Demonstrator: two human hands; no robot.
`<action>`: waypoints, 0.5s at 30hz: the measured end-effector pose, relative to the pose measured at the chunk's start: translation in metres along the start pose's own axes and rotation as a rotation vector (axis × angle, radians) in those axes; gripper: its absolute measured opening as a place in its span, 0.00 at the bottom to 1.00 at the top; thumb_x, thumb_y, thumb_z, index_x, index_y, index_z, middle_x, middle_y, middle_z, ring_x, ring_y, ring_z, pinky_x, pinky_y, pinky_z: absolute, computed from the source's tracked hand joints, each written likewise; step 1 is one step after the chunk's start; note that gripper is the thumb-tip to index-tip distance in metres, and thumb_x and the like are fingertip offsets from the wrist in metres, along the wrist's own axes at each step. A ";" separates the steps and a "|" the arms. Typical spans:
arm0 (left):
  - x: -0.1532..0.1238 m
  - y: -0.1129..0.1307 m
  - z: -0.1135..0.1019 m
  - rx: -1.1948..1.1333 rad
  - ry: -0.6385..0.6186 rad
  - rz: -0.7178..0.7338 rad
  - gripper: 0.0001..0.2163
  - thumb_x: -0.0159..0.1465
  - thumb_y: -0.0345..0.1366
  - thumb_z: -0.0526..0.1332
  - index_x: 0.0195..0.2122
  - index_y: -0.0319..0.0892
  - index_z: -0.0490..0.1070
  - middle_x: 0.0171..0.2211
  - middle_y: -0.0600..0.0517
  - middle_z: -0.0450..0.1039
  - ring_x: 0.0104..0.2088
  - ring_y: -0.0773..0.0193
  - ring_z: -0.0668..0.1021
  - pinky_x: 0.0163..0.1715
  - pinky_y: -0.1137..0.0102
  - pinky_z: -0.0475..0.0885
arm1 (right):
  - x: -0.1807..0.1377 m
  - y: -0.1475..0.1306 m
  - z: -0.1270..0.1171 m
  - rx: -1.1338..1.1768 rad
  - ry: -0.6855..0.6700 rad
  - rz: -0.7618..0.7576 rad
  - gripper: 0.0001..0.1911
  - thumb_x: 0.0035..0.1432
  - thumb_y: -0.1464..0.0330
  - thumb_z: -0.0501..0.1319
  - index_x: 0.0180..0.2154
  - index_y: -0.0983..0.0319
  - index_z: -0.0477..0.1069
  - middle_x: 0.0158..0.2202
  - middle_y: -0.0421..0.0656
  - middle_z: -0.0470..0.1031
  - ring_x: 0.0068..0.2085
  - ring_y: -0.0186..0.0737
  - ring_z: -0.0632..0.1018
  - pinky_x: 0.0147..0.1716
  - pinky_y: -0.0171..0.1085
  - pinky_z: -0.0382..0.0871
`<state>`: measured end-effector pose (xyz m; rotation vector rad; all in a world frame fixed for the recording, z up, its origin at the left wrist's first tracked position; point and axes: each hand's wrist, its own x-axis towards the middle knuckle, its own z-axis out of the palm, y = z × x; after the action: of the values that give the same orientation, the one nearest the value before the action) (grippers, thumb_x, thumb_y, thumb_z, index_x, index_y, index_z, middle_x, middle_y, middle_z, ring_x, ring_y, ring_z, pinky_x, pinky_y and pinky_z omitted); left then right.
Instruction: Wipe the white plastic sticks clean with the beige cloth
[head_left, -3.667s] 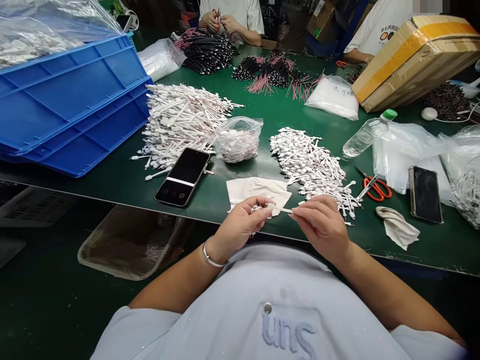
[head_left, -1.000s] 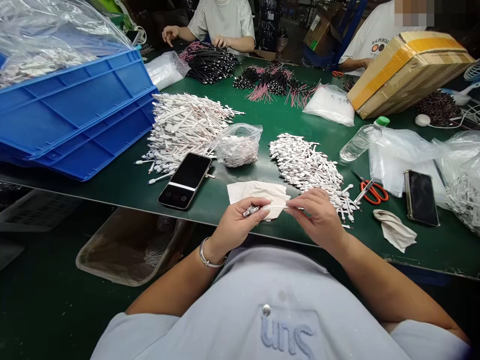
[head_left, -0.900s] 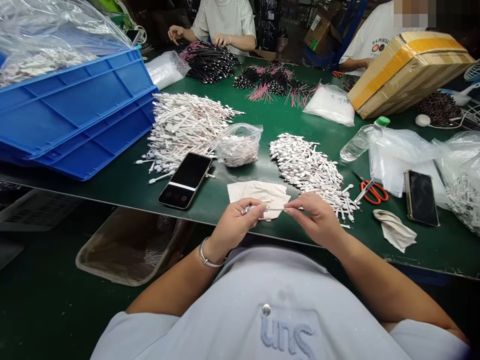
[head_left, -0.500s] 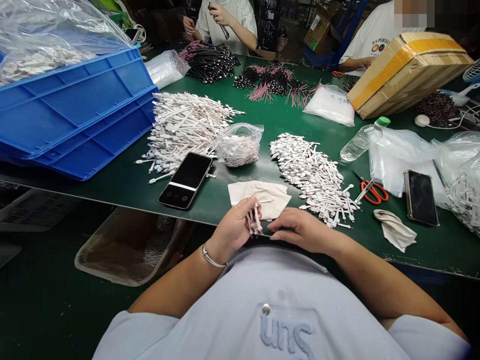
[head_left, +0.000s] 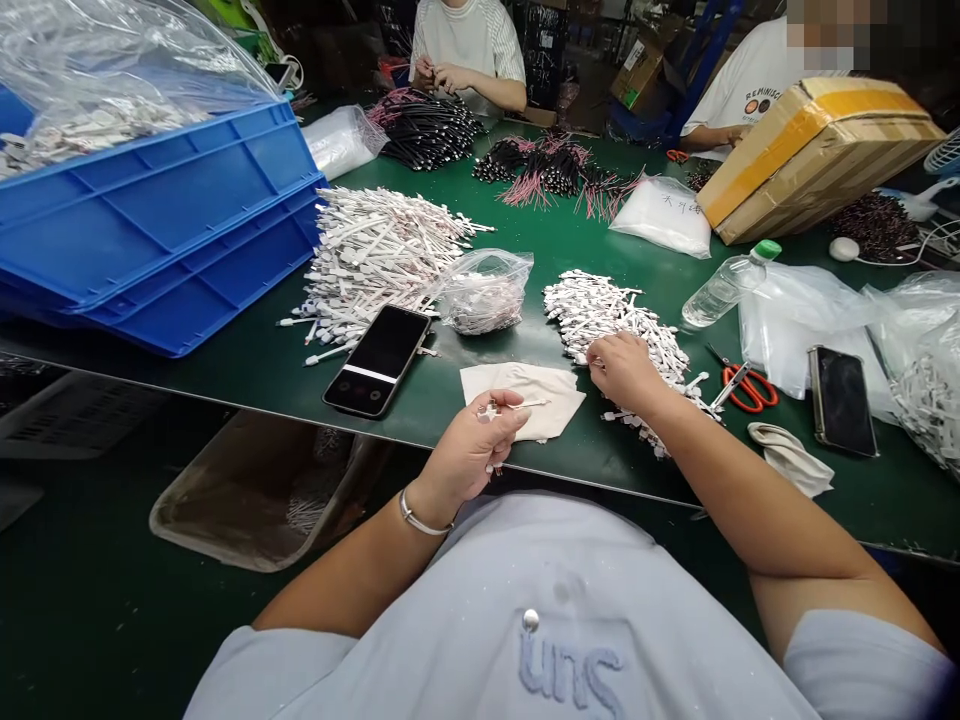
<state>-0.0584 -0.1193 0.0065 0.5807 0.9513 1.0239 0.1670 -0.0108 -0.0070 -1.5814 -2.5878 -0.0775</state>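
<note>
My left hand is closed around several short white cables with connector ends, at the table's near edge. A white cloth lies flat just beyond it, with one thin cable on top. Over on the right, my right hand reaches into the smaller pile of white cables. Its fingers are drawn together at the pile's left side; what is between the fingertips is hidden. A larger heap of white cables lies to the left, beside a clear bag of cables.
Left are a phone and stacked blue crates. To the right are a water bottle, orange-handled scissors, a second phone and a cardboard box. Two people sit across the green table, behind black cable bundles.
My right hand has moved from beside my left hand out to the right-hand cable pile. My left hand has turned, still holding the white cables. One person opposite has lowered their hands.
</note>
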 end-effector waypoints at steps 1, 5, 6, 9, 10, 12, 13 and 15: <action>0.001 0.000 0.001 0.058 0.007 0.025 0.16 0.50 0.38 0.70 0.35 0.41 0.65 0.17 0.62 0.56 0.15 0.79 0.57 0.12 0.81 0.48 | -0.002 0.001 0.000 0.026 0.027 -0.021 0.06 0.55 0.78 0.57 0.35 0.63 0.69 0.36 0.44 0.70 0.42 0.47 0.67 0.44 0.41 0.53; 0.003 0.001 0.005 0.148 0.003 0.067 0.16 0.51 0.43 0.69 0.31 0.41 0.64 0.16 0.61 0.56 0.15 0.78 0.57 0.13 0.80 0.48 | -0.007 0.006 0.001 0.044 0.034 -0.025 0.08 0.54 0.78 0.57 0.37 0.63 0.69 0.35 0.43 0.71 0.42 0.46 0.67 0.45 0.40 0.52; 0.004 0.001 0.006 0.147 -0.002 0.066 0.16 0.51 0.43 0.69 0.31 0.41 0.64 0.16 0.61 0.56 0.15 0.78 0.57 0.13 0.80 0.48 | -0.008 0.007 0.001 0.038 0.013 0.002 0.08 0.55 0.78 0.58 0.37 0.63 0.69 0.36 0.44 0.71 0.42 0.47 0.67 0.43 0.40 0.53; 0.003 0.001 0.008 0.160 -0.016 0.054 0.16 0.52 0.44 0.68 0.31 0.41 0.64 0.15 0.61 0.57 0.15 0.78 0.56 0.13 0.80 0.48 | -0.006 0.010 0.000 0.038 -0.085 0.085 0.05 0.56 0.76 0.60 0.34 0.62 0.71 0.36 0.44 0.71 0.42 0.48 0.66 0.38 0.38 0.54; 0.003 0.001 0.008 0.169 -0.019 0.050 0.15 0.53 0.44 0.67 0.31 0.41 0.64 0.15 0.61 0.57 0.15 0.78 0.56 0.13 0.80 0.48 | -0.005 0.010 -0.001 0.036 -0.115 0.100 0.05 0.55 0.77 0.60 0.32 0.62 0.71 0.35 0.43 0.70 0.42 0.48 0.66 0.37 0.38 0.54; 0.001 0.001 0.007 0.180 -0.020 0.047 0.15 0.53 0.44 0.67 0.32 0.42 0.64 0.16 0.61 0.57 0.14 0.78 0.56 0.13 0.80 0.47 | -0.003 0.010 -0.002 0.023 -0.145 0.120 0.06 0.54 0.78 0.60 0.29 0.61 0.71 0.34 0.43 0.70 0.41 0.47 0.66 0.35 0.38 0.53; 0.001 0.001 0.007 0.183 -0.018 0.047 0.15 0.53 0.44 0.67 0.32 0.42 0.64 0.16 0.61 0.57 0.14 0.78 0.56 0.13 0.80 0.47 | -0.003 0.010 -0.002 0.013 -0.140 0.124 0.06 0.53 0.78 0.60 0.29 0.62 0.71 0.33 0.44 0.70 0.41 0.48 0.66 0.35 0.38 0.53; 0.001 0.000 0.006 0.190 -0.013 0.045 0.15 0.53 0.45 0.67 0.32 0.42 0.64 0.16 0.61 0.57 0.14 0.78 0.56 0.13 0.80 0.48 | -0.004 0.009 -0.003 -0.004 -0.091 0.094 0.06 0.53 0.78 0.60 0.30 0.62 0.70 0.34 0.45 0.70 0.41 0.48 0.66 0.37 0.39 0.53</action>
<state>-0.0534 -0.1183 0.0092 0.7687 1.0351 0.9747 0.1772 -0.0102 -0.0048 -1.7445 -2.5761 -0.0026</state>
